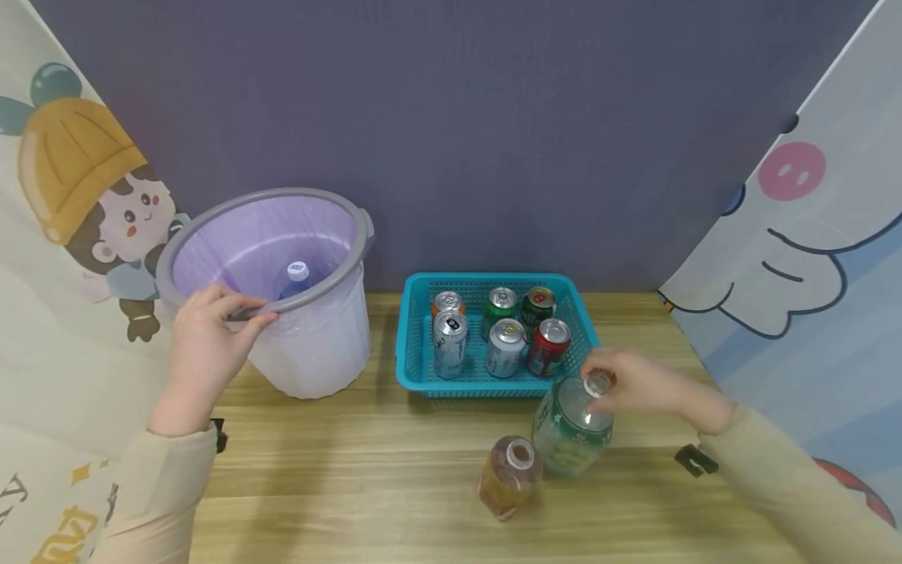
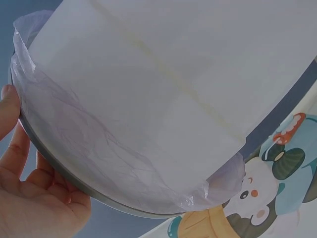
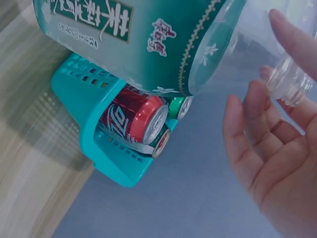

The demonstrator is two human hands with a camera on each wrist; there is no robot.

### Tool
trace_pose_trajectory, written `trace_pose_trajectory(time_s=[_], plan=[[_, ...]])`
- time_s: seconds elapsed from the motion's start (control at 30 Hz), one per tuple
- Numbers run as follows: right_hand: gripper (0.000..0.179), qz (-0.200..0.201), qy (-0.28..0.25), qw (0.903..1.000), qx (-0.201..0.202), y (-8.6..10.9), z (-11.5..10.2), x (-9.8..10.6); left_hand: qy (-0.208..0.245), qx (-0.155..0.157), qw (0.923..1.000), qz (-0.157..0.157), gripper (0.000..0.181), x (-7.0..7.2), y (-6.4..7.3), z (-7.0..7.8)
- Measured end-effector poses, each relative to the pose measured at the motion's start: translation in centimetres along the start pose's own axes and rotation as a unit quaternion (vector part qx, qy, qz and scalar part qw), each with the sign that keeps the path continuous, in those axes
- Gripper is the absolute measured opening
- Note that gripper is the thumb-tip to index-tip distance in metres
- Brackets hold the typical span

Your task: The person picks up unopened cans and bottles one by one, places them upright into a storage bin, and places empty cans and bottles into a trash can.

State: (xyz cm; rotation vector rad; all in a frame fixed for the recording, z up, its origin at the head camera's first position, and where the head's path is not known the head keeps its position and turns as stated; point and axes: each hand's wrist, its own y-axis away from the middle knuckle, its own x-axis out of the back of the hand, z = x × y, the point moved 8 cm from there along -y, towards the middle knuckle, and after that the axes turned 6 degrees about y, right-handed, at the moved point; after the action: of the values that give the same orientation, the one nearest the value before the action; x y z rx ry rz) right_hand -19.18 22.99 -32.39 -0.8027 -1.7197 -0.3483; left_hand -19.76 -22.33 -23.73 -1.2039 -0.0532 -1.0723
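Note:
My left hand point(image 1: 213, 337) grips the grey rim of a white trash bin point(image 1: 313, 352) lined with a thin purple bag. In the left wrist view, the fingers point(image 2: 42, 178) curl at the rim, thumb on the other side. A bottle with a white cap point(image 1: 297, 271) shows inside the bin. My right hand point(image 1: 630, 384) holds a large clear plastic bottle point(image 1: 571, 427) with a green label by its uncapped neck, tilted in front of the basket. To its left, a smaller capless bottle point(image 1: 509, 474) with an amber look stands on the table.
A turquoise basket point(image 1: 416, 384) with several drink cans stands on the wooden table point(image 1: 352, 486), against the dark back panel point(image 1: 451, 141). Among them are a red can point(image 1: 550, 348) and a silver can point(image 1: 449, 345). Cartoon-printed curtains hang at both sides.

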Motion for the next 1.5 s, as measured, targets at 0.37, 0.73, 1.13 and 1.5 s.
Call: trace_pose_trajectory(time_s=[0.37, 0.73, 1.13, 1.5], plan=[[0.032, 0.029, 0.003, 0.9996, 0.006, -0.1, 0.1, 1.3, 0.001, 0.007, 1.0, 0.0, 0.02, 0.0, 0.0, -0.1], [0.029, 0.058, 0.017, 0.9973, -0.043, -0.1, 0.8, 2.6, 0.006, 0.006, 1.0, 0.003, 0.02, 0.1, 0.0, 0.0], [0.027, 0.09, 0.007, 0.9943, -0.058, -0.5, 0.2, 4.1, 0.015, 0.01, 0.9998, 0.006, 0.02, 0.0, 0.1, -0.2], [0.027, 0.126, 0.01, 0.9897, -0.067, -0.8, 0.4, 5.2, 0.016, 0.007, 0.9998, 0.009, 0.02, 0.0, 0.1, 0.0]])
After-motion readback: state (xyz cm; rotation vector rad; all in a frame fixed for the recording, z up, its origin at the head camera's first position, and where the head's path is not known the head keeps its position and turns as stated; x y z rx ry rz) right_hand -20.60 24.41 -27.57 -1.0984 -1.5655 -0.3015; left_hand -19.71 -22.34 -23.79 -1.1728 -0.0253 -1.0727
